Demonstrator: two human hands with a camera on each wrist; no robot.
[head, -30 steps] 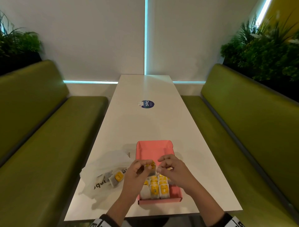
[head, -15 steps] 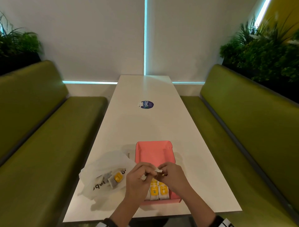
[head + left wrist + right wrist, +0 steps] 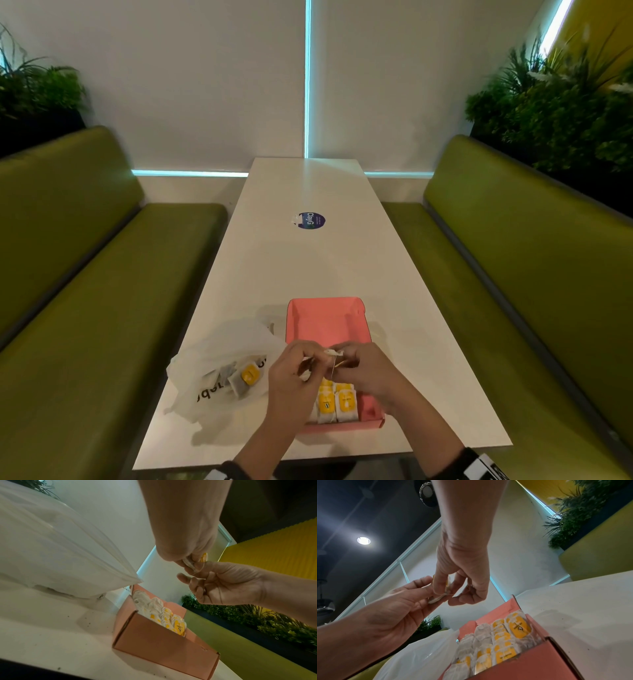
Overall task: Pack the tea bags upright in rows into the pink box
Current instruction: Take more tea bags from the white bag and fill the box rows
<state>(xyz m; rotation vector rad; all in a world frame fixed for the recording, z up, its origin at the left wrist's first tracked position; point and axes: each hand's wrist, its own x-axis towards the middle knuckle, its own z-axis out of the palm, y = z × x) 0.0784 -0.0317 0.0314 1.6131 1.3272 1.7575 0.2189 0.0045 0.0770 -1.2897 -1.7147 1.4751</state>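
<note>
Hands (image 3: 329, 370) nearer; sticker (image 3: 311, 220) perhaps "ClayG".

Dim room light overall. Cyan glowing strips (image 3: 308, 78) run down the wall's centre, reflecting as soft glare on the glossy white tabletop (image 3: 308, 260). A round ceiling spotlight (image 3: 363, 540) flares upper left. Frame edges bend; nearby hands look soft.

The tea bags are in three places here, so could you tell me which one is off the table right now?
The tea bag pinched between the left hand and right hand above the pink box; the others stand in the box or lie in the plastic bag.
</note>
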